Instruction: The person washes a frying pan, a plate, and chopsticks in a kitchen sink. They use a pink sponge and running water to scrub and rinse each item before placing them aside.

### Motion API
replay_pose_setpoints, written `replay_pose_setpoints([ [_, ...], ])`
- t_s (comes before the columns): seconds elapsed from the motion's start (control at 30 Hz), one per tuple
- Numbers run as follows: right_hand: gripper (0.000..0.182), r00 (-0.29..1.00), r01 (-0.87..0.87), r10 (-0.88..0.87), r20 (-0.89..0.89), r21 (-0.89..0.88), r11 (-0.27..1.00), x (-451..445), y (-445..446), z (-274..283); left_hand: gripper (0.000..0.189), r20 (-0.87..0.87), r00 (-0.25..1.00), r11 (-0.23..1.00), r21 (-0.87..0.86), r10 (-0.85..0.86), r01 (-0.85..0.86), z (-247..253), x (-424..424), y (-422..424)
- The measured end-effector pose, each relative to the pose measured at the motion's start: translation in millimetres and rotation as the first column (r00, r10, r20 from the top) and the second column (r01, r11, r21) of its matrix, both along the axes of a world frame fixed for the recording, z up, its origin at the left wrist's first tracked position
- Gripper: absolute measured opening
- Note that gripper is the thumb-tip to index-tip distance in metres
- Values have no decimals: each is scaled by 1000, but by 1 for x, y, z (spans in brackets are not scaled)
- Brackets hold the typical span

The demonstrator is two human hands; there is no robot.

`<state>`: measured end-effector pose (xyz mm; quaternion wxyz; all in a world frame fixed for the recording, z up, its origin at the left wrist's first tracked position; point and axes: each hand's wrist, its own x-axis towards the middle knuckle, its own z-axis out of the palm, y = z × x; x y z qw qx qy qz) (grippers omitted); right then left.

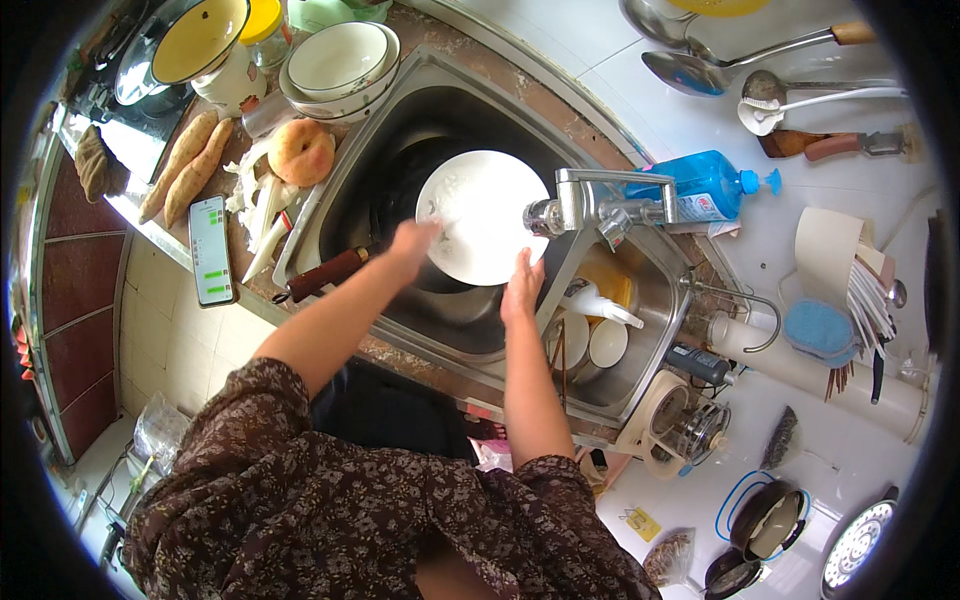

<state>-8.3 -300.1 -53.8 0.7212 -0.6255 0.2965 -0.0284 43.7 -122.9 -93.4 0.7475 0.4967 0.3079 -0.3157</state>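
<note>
A white plate (487, 202) is held over the large sink basin, partly under the chrome faucet (574, 206). My right hand (523, 285) grips its lower right rim, thumb on the upper face. Motion blurs my left hand (414, 246), which is at the plate's left side with its fingertips over the surface; whether it holds anything is unclear. Small pale smears show on the plate near those fingers. Beneath the plate lies a dark pan (382, 180), largely hidden, its wooden handle (326, 274) resting across the basin's near left rim.
Stacked bowls (337, 64), a peach (301, 152), sweet potatoes (191, 169), vegetable scraps (262, 202) and a phone (212, 251) occupy the left counter. The smaller basin (622, 390) holds small bowls (607, 343) and a white bottle (596, 301). A blue pump bottle (697, 187) stands behind the faucet.
</note>
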Motion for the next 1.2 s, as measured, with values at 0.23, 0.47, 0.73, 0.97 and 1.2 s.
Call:
replay_pose_setpoints([
  [0.23, 51, 965, 198, -255, 58, 477, 856, 13, 22, -11, 33, 192, 930, 912, 211, 313, -351, -4, -3, -31],
  [0.47, 54, 998, 42, -55, 15, 455, 890, 2, 16, -12, 26, 138, 967, 970, 82, 214, -227, 14, 21, 10],
  [0.73, 46, 993, 68, -115, 42, 593, 803, 33, 12, -29, 25, 256, 825, 832, 112, 504, -543, 52, 10, -20],
  [0.97, 39, 990, -31, -59, 132, 593, 805, 45, 9, -34, 23, 333, 927, 907, 314, 171, -281, 32, -9, 13],
  [1.2, 40, 988, -103, 61, 140, 315, 944, 53, 3, 4, 29, -110, 922, 927, 103, 371, -361, -12, 3, 3],
])
